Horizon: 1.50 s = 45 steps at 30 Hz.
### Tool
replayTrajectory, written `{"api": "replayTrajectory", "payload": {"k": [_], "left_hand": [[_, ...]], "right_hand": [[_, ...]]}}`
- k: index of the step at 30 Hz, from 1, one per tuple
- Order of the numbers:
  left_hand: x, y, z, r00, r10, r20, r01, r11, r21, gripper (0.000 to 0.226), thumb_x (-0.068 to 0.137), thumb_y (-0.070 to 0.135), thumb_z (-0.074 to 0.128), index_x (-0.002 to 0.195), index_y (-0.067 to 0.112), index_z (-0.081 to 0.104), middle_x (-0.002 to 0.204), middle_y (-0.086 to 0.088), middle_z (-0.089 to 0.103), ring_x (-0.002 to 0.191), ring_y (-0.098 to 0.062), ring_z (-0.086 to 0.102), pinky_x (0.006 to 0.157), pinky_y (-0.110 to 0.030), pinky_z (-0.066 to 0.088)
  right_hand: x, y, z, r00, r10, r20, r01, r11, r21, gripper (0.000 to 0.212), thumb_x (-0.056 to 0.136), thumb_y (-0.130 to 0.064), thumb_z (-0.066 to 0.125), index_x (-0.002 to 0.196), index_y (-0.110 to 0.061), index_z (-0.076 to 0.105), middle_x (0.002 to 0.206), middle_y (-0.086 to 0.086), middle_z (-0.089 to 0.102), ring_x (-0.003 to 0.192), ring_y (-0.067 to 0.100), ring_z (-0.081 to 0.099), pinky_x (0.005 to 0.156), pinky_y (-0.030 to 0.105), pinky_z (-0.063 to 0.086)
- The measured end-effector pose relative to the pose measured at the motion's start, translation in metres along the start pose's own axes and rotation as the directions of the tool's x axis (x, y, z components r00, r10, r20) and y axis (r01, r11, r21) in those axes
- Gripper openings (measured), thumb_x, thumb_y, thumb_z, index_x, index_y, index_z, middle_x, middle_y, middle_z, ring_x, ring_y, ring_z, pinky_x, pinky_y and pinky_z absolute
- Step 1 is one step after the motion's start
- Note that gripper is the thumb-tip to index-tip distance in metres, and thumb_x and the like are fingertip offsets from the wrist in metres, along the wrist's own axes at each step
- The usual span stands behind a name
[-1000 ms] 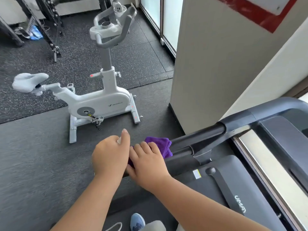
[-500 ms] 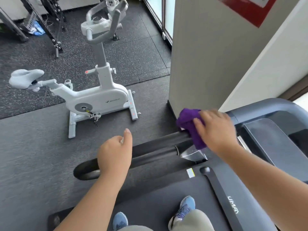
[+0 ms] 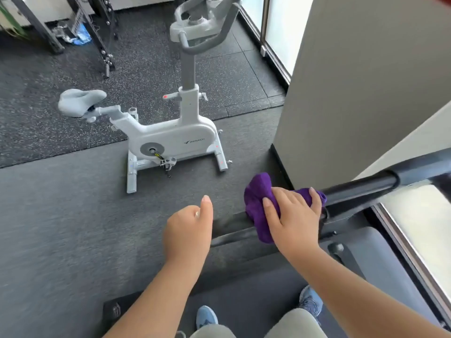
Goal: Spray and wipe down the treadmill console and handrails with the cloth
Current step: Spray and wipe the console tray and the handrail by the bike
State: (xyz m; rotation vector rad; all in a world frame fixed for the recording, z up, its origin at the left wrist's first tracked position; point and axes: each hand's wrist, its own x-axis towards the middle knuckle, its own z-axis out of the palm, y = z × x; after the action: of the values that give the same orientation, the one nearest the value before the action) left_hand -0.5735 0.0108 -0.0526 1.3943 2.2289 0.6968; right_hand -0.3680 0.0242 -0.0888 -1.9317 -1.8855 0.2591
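While your right hand point(image 3: 290, 215) presses the bunched purple cloth point(image 3: 258, 198) around the black padded handrail point(image 3: 361, 189) for full contact, your left hand point(image 3: 188, 230) hovers fisted, contents unclear.

Handrail point(image 3: 361, 189) partly under purple cloth point(image 3: 256, 198); whatever left hand point(image 3: 188, 230) grips, hidden.

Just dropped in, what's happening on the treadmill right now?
A person stands on the treadmill, wiping its left handrail. The right hand presses a purple cloth around the black rail. The left hand is closed with the thumb up beside the rail; what it holds, if anything, is hidden. A white exercise bike stands on the floor beyond.
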Motion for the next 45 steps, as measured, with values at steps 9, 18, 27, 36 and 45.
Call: {"api": "replayTrajectory", "payload": {"k": [9,18,27,36,45], "left_hand": [[0.016,-0.094,-0.061,0.995,-0.099,0.009,0.099,0.995,-0.024,0.064,0.098,0.059,0.032,0.055,0.012,0.038,0.052,-0.005,0.048,0.052,-0.026,0.046,0.052,-0.036,0.034],[0.018,-0.081,-0.085,0.999,-0.048,0.004,0.048,0.998,-0.044,0.067,0.100,0.058,0.031,0.055,0.010,0.046,0.056,-0.007,0.058,0.059,-0.029,0.056,0.056,-0.037,0.040],[0.008,-0.049,-0.063,0.990,-0.137,0.040,0.140,0.986,-0.090,0.075,0.097,0.061,0.032,0.068,0.000,0.064,0.067,-0.014,0.070,0.066,-0.033,0.066,0.066,-0.039,0.055],[-0.028,-0.015,-0.028,0.964,-0.267,0.023,0.268,0.960,-0.078,0.076,0.094,0.062,0.033,0.073,-0.005,0.062,0.073,-0.021,0.070,0.073,-0.039,0.069,0.071,-0.044,0.057],[-0.021,-0.011,-0.029,0.963,-0.268,-0.012,0.266,0.960,-0.083,0.078,0.086,0.067,0.031,0.068,-0.004,0.058,0.061,-0.017,0.064,0.061,-0.035,0.063,0.072,-0.052,0.058]], "right_hand": [[-0.034,-0.133,0.072,0.957,-0.193,0.216,0.243,0.940,-0.238,0.034,0.086,-0.061,0.061,0.087,-0.027,0.062,0.083,-0.006,0.067,0.076,0.028,0.063,0.096,0.052,0.037],[-0.036,-0.153,0.092,0.877,-0.276,0.393,0.438,0.796,-0.418,0.025,0.085,-0.047,0.070,0.083,-0.024,0.061,0.076,-0.001,0.063,0.072,0.030,0.061,0.081,0.045,0.037],[-0.006,-0.042,0.009,0.941,-0.286,0.179,0.307,0.945,-0.109,0.040,0.097,-0.058,0.037,0.107,-0.030,0.063,0.096,-0.011,0.071,0.098,0.022,0.065,0.089,0.040,0.041],[0.065,0.163,-0.071,0.971,-0.121,0.208,0.133,0.990,-0.043,0.062,0.093,-0.065,0.030,0.105,-0.018,0.069,0.093,-0.006,0.065,0.100,0.032,0.063,0.101,0.046,0.039],[0.042,0.095,-0.051,0.955,-0.080,0.286,0.125,0.982,-0.142,0.074,0.087,-0.077,0.018,0.136,-0.037,0.056,0.123,-0.003,0.071,0.126,0.025,0.057,0.117,0.051,0.021]]}}
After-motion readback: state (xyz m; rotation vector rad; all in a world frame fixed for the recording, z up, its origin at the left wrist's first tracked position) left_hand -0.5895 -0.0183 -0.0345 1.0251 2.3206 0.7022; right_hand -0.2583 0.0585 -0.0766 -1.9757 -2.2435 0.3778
